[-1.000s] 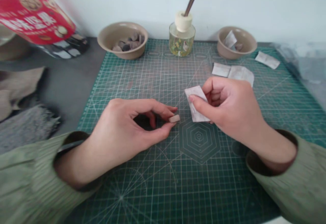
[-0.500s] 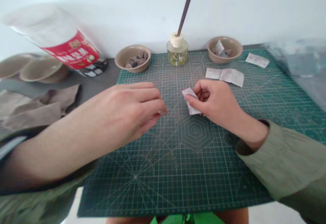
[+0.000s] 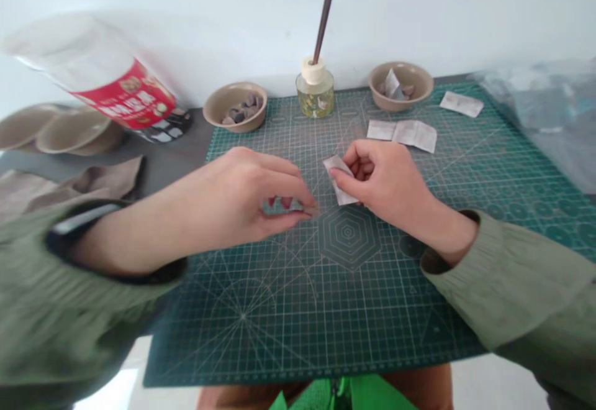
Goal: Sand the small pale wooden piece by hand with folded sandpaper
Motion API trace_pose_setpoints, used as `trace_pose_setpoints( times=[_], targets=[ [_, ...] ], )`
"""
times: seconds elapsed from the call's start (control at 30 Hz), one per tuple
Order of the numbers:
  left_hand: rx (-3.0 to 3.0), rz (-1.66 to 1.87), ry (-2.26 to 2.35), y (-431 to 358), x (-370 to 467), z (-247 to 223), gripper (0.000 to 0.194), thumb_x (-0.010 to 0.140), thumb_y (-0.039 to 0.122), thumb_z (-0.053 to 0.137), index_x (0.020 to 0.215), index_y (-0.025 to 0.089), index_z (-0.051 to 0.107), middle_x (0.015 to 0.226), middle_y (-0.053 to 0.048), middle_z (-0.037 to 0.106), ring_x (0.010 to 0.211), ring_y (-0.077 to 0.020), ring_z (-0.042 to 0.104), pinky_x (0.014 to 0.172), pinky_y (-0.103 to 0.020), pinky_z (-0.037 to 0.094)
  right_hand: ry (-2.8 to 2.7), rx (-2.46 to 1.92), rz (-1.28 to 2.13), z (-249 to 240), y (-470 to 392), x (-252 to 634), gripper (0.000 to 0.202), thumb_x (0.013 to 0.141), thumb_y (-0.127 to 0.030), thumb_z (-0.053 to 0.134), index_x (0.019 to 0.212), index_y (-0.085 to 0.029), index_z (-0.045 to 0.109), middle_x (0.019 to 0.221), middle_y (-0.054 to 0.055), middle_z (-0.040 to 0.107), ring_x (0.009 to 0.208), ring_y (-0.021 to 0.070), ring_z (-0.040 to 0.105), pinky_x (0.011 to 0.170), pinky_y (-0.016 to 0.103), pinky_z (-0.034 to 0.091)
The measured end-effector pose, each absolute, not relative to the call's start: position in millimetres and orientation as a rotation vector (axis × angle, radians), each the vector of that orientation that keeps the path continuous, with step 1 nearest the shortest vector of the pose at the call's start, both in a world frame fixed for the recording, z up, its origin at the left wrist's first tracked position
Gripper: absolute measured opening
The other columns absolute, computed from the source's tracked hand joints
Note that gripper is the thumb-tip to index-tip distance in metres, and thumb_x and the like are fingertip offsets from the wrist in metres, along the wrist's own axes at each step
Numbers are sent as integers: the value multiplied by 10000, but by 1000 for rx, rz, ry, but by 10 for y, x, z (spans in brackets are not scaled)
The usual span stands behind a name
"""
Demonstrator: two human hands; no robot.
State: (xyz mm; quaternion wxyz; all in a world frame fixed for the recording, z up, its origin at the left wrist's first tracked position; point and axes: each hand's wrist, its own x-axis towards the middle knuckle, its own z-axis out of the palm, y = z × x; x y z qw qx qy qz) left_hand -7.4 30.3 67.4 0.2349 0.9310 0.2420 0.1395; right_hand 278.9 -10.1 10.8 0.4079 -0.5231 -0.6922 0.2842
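Over the middle of the green cutting mat [image 3: 288, 286], my right hand [image 3: 386, 174] pinches a small pale paper packet [image 3: 342, 192] between thumb and fingers. My left hand [image 3: 261, 195] hovers just to the left of it, thumb and forefinger pinched together, the other fingers loosely curled. A tiny bit of something seems to sit at those left fingertips, too small and blurred to name. A short gap separates the left fingertips from the packet. Behind my right hand lies a strip of joined pale packets [image 3: 404, 135], and a single packet [image 3: 462, 104] rests farther right.
A bowl of brown lumps [image 3: 236, 109] stands at the back left, and another bowl [image 3: 403, 87] holds lumps and a packet. Between them is a reed diffuser bottle [image 3: 315, 94]. A red-labelled tub [image 3: 133, 96], nested bowls [image 3: 77, 133], a cloth [image 3: 93, 180] and clear plastic [image 3: 549, 105] flank the mat.
My left hand has moved right, closer to the packet, and turned so the gap between thumb and fingers shows. The right hand keeps its hold on the packet. The view has shifted slightly.
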Motion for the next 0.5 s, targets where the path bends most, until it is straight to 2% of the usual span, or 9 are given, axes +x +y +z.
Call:
trace_pose_setpoints(
  times=[0.07,0.1,0.13,0.2,0.3,0.4,0.5],
  targets=[
    [2391,564,696,235,-46,517,177,1183,321,899,1298,327,1033,1078,-27,966,860,-183,860,812,-286,671,-1674,-1290,789,114,-113,2787,357,1047,-227,905,810,-281,643,706,-33,708,681,184,640,703,360,443],
    [2297,663,773,198,-28,422,184,1170,330,925,1314,315,1038,1036,-27,950,798,-168,817,758,-276,653,-1633,-1278,836,117,-120,2786,358,1052,-256,904,811,-285,642,705,-27,719,671,187,651,683,356,450],
    [2178,705,851,162,-9,325,186,1158,347,951,1314,302,1041,1063,-38,965,828,-175,834,771,-275,672,-1594,-1267,888,120,-126,2783,358,1053,-291,913,814,-287,647,705,-23,731,656,187,658,662,351,462],
    [1899,794,968,109,19,150,197,1110,401,1033,1257,269,1037,1183,-75,1018,961,-221,926,873,-300,752,-1521,-1249,989,129,-138,2775,367,1032,-364,956,819,-284,667,709,-18,753,616,180,660,617,339,489],
    [1820,828,965,76,30,-4,223,1097,429,1062,1199,240,1001,1173,-90,1025,1003,-257,969,939,-349,808,-1424,-1234,1127,152,-156,2753,416,969,-434,1049,819,-275,695,713,-16,772,576,170,661,546,315,507],
    [1823,865,955,59,3,-41,198,1105,411,1058,1231,264,1020,1212,-93,1020,1102,-281,971,1078,-414,811,-1364,-1220,1263,186,-179,2726,446,921,-447,1125,827,-263,730,711,-17,781,563,168,664,483,288,490],
    [1849,870,952,12,-33,-37,110,1137,354,1012,1229,309,1052,1213,-85,1009,1116,-288,949,1095,-443,793,-1342,-1200,1334,223,-207,2704,454,904,-403,1156,809,-252,738,695,-27,763,566,151,647,481,259,473]
  ],
)
